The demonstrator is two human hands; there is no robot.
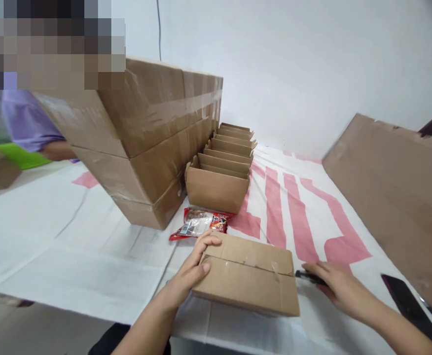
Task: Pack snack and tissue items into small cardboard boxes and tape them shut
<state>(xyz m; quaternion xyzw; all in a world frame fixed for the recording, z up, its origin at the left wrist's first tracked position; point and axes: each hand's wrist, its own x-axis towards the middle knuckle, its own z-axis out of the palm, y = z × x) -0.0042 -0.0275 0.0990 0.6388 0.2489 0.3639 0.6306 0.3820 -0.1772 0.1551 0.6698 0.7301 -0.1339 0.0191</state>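
Observation:
A small closed cardboard box point(251, 288) lies flat on the cloth-covered table, with a seam running along its top and some clear tape on it. My left hand point(194, 268) grips the box's left end, thumb on top and fingers over the far side. In my right hand point(334, 283) is a slim black box cutter point(310, 277), its front end at the right end of the seam. Whether the tip touches the cardboard, I cannot tell. Just beyond the box lies a red and clear snack packet point(203, 223).
Taped cartons point(153, 123) are stacked at the left, beside a row of open cardboard boxes point(218, 187). A large cardboard sheet point(393, 197) leans along the right, near a dark phone point(410, 305). Behind the stack is a person in a purple sleeve point(31, 121).

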